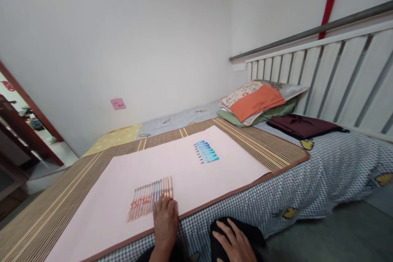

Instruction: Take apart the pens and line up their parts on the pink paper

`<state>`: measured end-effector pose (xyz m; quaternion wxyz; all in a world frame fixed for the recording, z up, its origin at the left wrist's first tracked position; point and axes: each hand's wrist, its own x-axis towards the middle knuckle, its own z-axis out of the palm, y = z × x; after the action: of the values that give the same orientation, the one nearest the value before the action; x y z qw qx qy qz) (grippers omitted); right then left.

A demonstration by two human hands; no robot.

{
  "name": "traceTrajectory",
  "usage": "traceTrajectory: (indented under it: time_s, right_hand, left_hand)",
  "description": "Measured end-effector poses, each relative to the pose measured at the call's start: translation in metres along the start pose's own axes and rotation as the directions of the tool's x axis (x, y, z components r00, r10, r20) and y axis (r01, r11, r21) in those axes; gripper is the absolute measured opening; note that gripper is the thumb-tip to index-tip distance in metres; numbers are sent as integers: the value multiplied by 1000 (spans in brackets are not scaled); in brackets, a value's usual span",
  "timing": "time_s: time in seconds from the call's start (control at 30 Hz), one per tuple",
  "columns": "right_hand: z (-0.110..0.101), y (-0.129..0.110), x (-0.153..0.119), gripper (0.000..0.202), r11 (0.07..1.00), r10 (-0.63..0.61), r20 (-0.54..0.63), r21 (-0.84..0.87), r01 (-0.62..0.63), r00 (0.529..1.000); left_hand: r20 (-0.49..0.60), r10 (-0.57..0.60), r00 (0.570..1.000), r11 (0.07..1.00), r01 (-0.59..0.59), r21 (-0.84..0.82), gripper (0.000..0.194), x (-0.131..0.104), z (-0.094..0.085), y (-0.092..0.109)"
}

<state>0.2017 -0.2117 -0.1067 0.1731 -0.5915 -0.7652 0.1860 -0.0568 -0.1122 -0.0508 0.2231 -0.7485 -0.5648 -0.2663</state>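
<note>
The left hand [166,215], fingers bunched narrow, touches the row of pens [150,198] near the bed's [291,196] front edge; the right hand [235,241] spreads wide on a knee [254,231].

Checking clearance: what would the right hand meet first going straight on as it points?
Likely the checked bed cover, just beyond the dark-clad knee under the right hand; the depth between them is unclear.

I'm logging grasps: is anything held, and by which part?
Left hand covers near ends of the rightmost pens; whether it holds them can't be told. Right hand holds nothing.
</note>
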Motion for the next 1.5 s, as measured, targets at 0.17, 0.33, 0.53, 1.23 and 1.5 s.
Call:
traceTrajectory:
  time_s: [0.17, 0.33, 0.53, 1.23, 1.5]
  right_hand:
    - [0, 3, 0, 66, 1000, 7, 10, -9, -7, 1000]
    - [-1, 14, -2, 66, 999, -14, -42, -36, 12, 999]
    - [-4, 21, -8, 65, 999, -11, -66, -42, 8, 998]
    - [-2, 22, -12, 64, 998, -17, -122, -64, 9, 992]
    - [-3, 23, -13, 63, 998, 4, -117, -57, -11, 993]
  left_hand:
    - [-1, 6, 1000, 999, -6, -33, 22, -3, 7, -5]
    - [-10, 10, 1000, 999, -11, -36, 22, -3, 10, -6]
    - [14, 59, 998, 997, -59, -43, 24, -3, 4, -1]
    - [-23, 144, 989, 959, -145, -244, 15, -16, -1, 13]
    - [-70, 105, 992, 962, -120, -247, 18, -25, 5, 16]
